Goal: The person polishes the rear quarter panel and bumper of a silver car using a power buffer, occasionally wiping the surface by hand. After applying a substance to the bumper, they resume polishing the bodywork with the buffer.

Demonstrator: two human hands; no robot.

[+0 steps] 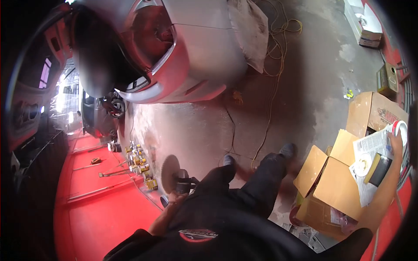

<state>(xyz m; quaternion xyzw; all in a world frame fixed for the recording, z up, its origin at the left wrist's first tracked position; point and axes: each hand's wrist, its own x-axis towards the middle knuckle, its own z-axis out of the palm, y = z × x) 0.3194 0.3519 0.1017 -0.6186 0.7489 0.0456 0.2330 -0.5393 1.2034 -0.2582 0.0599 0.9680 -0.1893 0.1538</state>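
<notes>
My left hand is wrapped round a power tool with a round disc pad, held low beside my left leg. On the right my arm stretches out over an open cardboard box. My right hand is closed on the edge of a white and red round container. Beneath that arm lie a printed sheet, a dark block with a yellowish edge and a pale roll.
A car body stands ahead, with a sheet over part of it. Yellow cable trails over the floor. Several cans stand by the red wall. A metal tin and a white box are at the upper right.
</notes>
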